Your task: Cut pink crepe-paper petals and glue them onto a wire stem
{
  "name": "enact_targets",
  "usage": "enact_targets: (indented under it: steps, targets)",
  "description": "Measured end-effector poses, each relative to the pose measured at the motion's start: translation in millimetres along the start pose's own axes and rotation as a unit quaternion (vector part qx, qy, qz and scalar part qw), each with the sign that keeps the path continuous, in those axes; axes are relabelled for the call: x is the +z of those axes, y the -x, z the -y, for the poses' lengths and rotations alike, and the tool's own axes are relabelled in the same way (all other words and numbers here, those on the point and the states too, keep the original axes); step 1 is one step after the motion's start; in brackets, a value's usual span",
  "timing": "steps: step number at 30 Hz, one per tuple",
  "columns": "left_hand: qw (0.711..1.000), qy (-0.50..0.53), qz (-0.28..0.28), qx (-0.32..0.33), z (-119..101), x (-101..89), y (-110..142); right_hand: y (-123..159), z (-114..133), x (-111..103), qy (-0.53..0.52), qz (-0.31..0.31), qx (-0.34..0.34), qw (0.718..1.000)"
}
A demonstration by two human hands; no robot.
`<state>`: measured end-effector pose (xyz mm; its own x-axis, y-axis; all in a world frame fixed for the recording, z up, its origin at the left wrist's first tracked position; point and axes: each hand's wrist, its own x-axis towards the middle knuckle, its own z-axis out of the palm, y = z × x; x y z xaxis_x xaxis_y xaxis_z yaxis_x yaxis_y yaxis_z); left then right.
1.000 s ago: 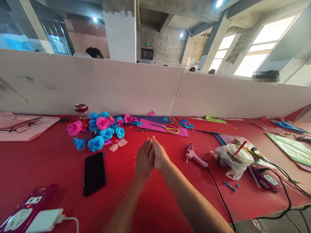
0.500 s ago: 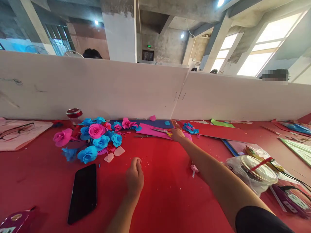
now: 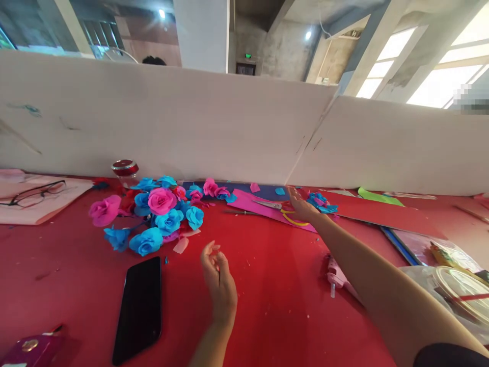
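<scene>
My right hand (image 3: 304, 205) reaches to the back of the red table with its fingers stretched out. It is beside the yellow handles of a pair of scissors (image 3: 267, 204); I see nothing held in it. The scissors lie on a strip of pink paper (image 3: 244, 200). A small bunch of blue and pink paper flowers (image 3: 321, 202) is just right of the hand. My left hand (image 3: 221, 283) hovers over the near middle of the table, loosely curled with fingers apart and holding nothing. Left of it are blue and pink paper roses (image 3: 168, 221) and a black phone (image 3: 138, 310).
A white partition (image 3: 214, 127) rises along the back. Under my right forearm lies a pink glue gun (image 3: 338, 278). A lidded bowl in a plastic bag (image 3: 458, 290) stands at the right. Eyeglasses (image 3: 36, 193) rest on paper at the left, near a red-lidded jar (image 3: 125, 168).
My right hand has come off the scissors' yellow handles, which now show more fully, and its fingers have straightened. My left hand's fingers have loosened. The camera has turned and tilted slightly.
</scene>
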<state>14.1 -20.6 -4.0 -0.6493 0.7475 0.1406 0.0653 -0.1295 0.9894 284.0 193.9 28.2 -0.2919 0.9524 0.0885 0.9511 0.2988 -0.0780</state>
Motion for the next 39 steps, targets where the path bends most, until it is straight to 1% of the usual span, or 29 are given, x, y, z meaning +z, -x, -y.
enact_targets:
  steps: [2, 5, 9, 11, 13, 16, 20, 22, 25, 28, 30, 32, 36, 39]
  targets:
    - [1.000, -0.001, -0.006, -0.009, 2, 1.1, -2, 6, 8, -9, 0.010, -0.008, 0.016, 1.000]
    - [1.000, -0.024, -0.010, 0.000, 5, 2.2, -3, 14, 23, -26, 0.015, -0.028, 0.036, 0.999]
    - [0.999, -0.034, 0.019, 0.014, 7, 1.8, 0, 21, 37, -48, 0.004, -0.046, 0.074, 0.996]
    - [0.999, -0.034, 0.032, 0.007, 7, 1.2, 1, 25, 42, -56, -0.012, -0.051, 0.095, 0.994]
    - [0.999, -0.034, 0.034, -0.005, 6, 0.5, 2, 32, 47, -61, -0.033, -0.049, 0.094, 0.994]
    - [0.999, -0.040, 0.019, 0.002, 5, -1.2, 2, 48, 61, -59, -0.071, -0.014, 0.037, 0.997]
    - [0.996, -0.061, 0.001, 0.061, 2, -3.9, 3, 75, 90, -40, -0.100, 0.062, -0.070, 0.991]
    - [0.995, -0.066, -0.003, 0.080, 2, -4.7, 3, 86, 104, -29, -0.100, 0.080, -0.097, 0.987]
    - [0.994, -0.068, 0.006, 0.081, 3, -5.2, 5, 92, 115, -23, -0.083, 0.091, -0.102, 0.987]
    - [0.994, -0.073, 0.037, 0.072, 3, -4.9, 8, 83, 115, -29, -0.041, 0.087, -0.064, 0.993]
    - [0.992, -0.082, 0.055, 0.084, 2, -4.3, 10, 69, 110, -35, -0.012, 0.072, -0.028, 0.997]
    - [0.988, -0.092, 0.071, 0.106, 1, -3.4, 11, 52, 105, -38, 0.010, 0.060, -0.008, 0.998]
    - [0.976, -0.111, 0.107, 0.153, 2, -1.7, 13, 27, 96, -28, 0.046, 0.078, 0.014, 0.996]
    - [0.971, -0.124, 0.103, 0.177, 4, -1.4, 13, 21, 94, -20, 0.067, 0.090, 0.031, 0.993]
